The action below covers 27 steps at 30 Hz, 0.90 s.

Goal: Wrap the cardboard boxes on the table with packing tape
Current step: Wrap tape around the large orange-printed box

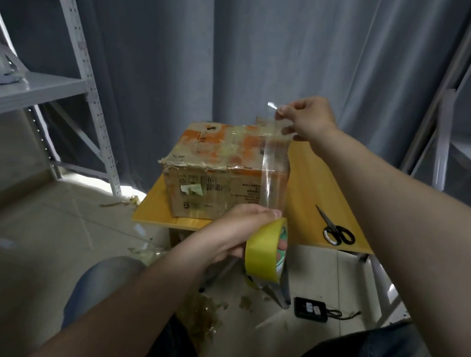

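From the head camera, looking down past both forearms, the cardboard box (211, 169) sits on a small yellow-topped table (318, 184), toward the table's left half. Its top is patchy orange and already glossy with old tape, and its near side carries printed labels.

The left hand (239, 227) is low and close to the person, just off the table's near edge. It grips the yellow tape roll (266, 252), with the fingers curled through the core and the thumb lying over the top where the tape leaves the roll. The roll hangs in the air, clear of the tabletop.

The right hand (306, 117) is up higher and farther out, above the box's far right corner. It pinches the free end of a clear tape strip (273, 168) between thumb and forefinger, the other fingers loosely bent below.

The strip runs straight from that pinch down to the roll and crosses in front of the right end of the box. Whether it touches the cardboard anywhere, I cannot tell. The box lies between the two hands in this view, left of the strip for most of its width.

Black-handled scissors (336, 228) lie on the table's right side, well apart from the box. Crumpled tape scraps (202, 316) litter the floor, near a black device (311, 309) with a cable. A grey curtain (247, 43) hangs behind.
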Each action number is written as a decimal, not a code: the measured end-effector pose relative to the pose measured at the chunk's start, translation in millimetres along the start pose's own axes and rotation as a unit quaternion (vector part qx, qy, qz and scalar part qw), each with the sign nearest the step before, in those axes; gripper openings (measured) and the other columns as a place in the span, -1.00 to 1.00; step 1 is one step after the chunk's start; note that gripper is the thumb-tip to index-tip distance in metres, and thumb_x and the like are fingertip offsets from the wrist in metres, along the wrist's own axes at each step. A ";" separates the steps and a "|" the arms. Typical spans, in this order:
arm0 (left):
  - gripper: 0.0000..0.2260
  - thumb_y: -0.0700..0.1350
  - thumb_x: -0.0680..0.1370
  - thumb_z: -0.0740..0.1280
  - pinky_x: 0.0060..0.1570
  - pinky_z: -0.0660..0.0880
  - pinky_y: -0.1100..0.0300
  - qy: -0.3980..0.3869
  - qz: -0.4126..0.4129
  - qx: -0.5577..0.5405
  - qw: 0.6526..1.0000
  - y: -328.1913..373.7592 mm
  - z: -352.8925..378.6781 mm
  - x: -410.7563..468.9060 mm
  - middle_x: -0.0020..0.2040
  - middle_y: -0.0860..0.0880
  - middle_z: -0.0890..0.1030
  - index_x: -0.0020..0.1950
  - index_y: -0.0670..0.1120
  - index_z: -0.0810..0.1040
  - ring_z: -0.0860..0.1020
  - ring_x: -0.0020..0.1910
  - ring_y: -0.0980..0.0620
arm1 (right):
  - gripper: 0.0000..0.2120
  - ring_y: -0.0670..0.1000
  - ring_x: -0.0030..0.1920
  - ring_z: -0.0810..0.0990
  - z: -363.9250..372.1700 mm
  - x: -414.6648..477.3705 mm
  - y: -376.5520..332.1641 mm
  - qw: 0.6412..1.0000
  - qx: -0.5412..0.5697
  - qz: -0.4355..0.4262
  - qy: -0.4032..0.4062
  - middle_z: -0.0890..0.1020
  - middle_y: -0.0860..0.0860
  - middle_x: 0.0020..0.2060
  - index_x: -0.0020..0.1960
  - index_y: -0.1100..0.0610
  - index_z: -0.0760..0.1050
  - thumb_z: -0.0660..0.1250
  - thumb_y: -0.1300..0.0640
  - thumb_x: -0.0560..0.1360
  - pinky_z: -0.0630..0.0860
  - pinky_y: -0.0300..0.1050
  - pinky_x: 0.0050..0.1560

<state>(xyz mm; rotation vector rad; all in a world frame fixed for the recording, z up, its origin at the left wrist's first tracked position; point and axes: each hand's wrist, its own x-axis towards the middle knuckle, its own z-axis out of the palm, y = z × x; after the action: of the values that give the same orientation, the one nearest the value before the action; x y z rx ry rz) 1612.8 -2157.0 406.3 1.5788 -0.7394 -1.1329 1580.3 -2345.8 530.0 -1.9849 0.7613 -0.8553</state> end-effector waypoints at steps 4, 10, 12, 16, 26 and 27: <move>-0.73 0.18 0.67 0.30 -0.42 0.61 0.23 0.016 -0.049 0.089 0.995 5.0 -3.8 4.4 -0.15 -0.08 0.77 0.20 0.02 0.51 0.76 -0.22 0.01 | -0.83 -0.03 -0.25 0.68 3.9 7.4 3.9 1.000 -0.017 0.003 -0.017 0.75 -0.01 -0.04 -0.03 0.12 0.70 0.40 0.06 0.64 0.53 -0.13 -0.23; -0.72 0.18 0.68 0.26 -0.42 0.42 0.27 -0.022 -0.010 0.111 0.993 0.6 -15.2 -2.3 -0.03 -0.05 0.78 0.33 0.09 0.49 0.71 -0.30 0.05 | -0.78 0.01 -0.26 0.68 9.2 12.2 12.8 0.999 0.045 0.028 0.006 0.75 0.02 -0.01 0.02 0.18 0.70 0.40 0.03 0.64 0.54 -0.09 -0.20; -0.78 0.14 0.69 0.28 -0.21 0.46 0.10 0.002 0.035 0.056 0.998 -2.0 -16.5 -4.9 -0.02 -0.07 0.77 0.28 0.11 0.52 0.74 -0.13 -0.09 | -0.78 0.04 -0.23 0.69 3.3 19.4 8.7 0.997 0.074 0.028 0.007 0.75 -0.01 0.00 0.02 0.17 0.69 0.40 0.01 0.63 0.55 -0.04 -0.16; -0.77 0.07 0.68 0.33 -0.45 0.50 0.27 0.033 0.010 0.012 0.999 11.5 -9.4 -4.3 -0.09 -0.13 0.77 0.21 -0.06 0.55 0.74 -0.22 -0.12 | -0.83 0.03 -0.19 0.69 0.2 36.9 -3.0 1.000 0.011 -0.012 -0.017 0.76 -0.04 -0.02 -0.06 0.13 0.68 0.42 0.06 0.63 0.47 -0.08 -0.17; -0.63 0.18 0.66 0.32 -0.26 0.65 0.16 0.002 -0.072 0.031 0.997 47.1 -16.9 17.7 -0.07 -0.09 0.78 0.26 -0.10 0.55 0.75 -0.21 0.01 | -0.76 -0.14 -0.22 0.54 14.8 83.5 18.2 0.997 -0.055 0.014 -0.051 0.69 -0.07 -0.11 0.11 0.20 0.73 0.45 0.03 0.60 0.37 -0.34 -0.32; -0.62 0.17 0.66 0.32 -0.27 0.66 0.16 0.000 -0.075 0.030 0.997 49.3 -18.1 19.4 -0.07 -0.10 0.77 0.26 -0.12 0.55 0.75 -0.21 0.01 | -0.76 -0.20 -0.25 0.51 18.1 87.3 22.0 0.997 -0.051 0.019 -0.053 0.64 -0.14 -0.20 0.10 0.20 0.72 0.46 0.03 0.59 0.35 -0.38 -0.36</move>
<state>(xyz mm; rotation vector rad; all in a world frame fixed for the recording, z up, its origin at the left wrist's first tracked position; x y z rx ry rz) 1640.4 -2181.9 448.1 1.7081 -0.6699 -1.2296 1641.3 -2414.4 528.4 -2.0803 0.7923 -0.6957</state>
